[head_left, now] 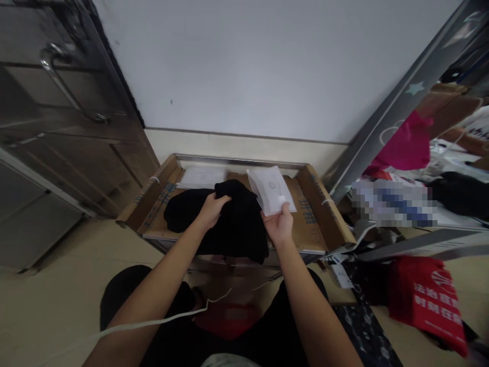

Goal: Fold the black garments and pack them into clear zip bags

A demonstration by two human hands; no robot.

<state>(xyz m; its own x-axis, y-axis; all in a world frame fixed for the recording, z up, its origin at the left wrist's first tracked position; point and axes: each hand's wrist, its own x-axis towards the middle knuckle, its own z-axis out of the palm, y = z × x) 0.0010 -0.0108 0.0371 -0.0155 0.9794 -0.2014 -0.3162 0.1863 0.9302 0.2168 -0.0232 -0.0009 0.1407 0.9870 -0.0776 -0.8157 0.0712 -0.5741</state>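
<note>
My left hand (213,209) is closed on a bunched piece of black cloth (240,224), which could be a garment. The cloth drapes over the front edge of a cardboard-lined tray (318,232). In my right hand (279,224) is a white translucent plastic bag (270,189), pinched at its lower edge and tilted above the tray. A small mark shows on the bag's face. More black cloth (181,206) lies on the tray to the left. Behind it rests another white bag (202,176), lying flat.
A metal door (69,92) stands at the left, and a white wall (244,66) rises behind the tray. To the right is a cluttered shelf with a pink bag (407,145). A red bag (426,300) hangs below. A pale cord (160,321) crosses in front of my legs.
</note>
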